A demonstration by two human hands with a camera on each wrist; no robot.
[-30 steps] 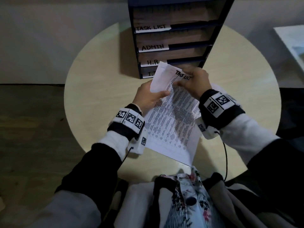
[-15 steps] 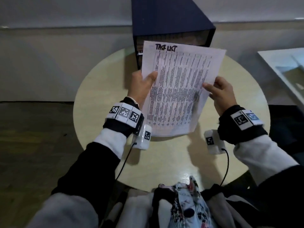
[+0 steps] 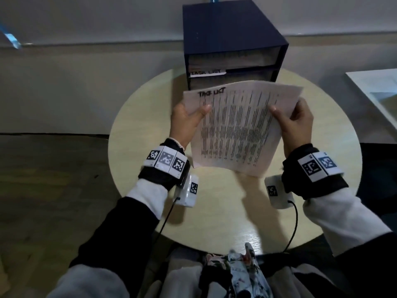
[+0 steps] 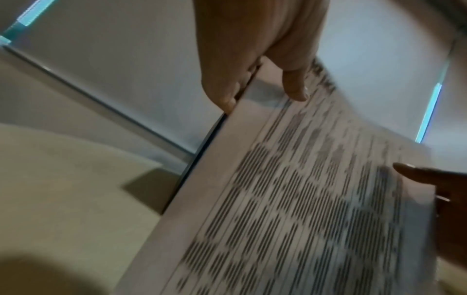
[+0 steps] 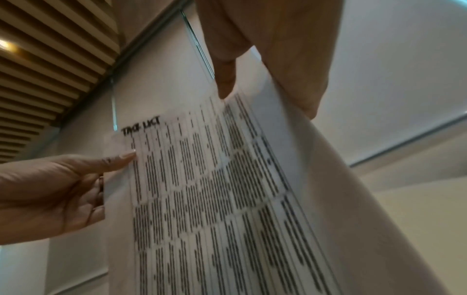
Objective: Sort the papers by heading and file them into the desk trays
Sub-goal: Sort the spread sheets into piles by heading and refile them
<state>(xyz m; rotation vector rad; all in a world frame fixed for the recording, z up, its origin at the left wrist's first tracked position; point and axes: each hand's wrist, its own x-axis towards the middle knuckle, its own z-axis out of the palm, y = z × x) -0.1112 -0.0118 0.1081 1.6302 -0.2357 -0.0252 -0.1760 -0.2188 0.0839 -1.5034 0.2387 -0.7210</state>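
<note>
Paper (image 3: 236, 127) headed "TASK LIST" is being held above the round tabletop (image 3: 137, 117), left hand (image 3: 184, 123) and right hand (image 3: 296, 123) each pinching a side edge, before the navy desk trays (image 3: 232, 44).

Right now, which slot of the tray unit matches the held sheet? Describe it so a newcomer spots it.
On the round table stands a dark blue tray unit. The top slot carries a white strip, the TASK LIST label, on its front lip. That matches the heading on the sheet held by the left hand and right hand.
</note>
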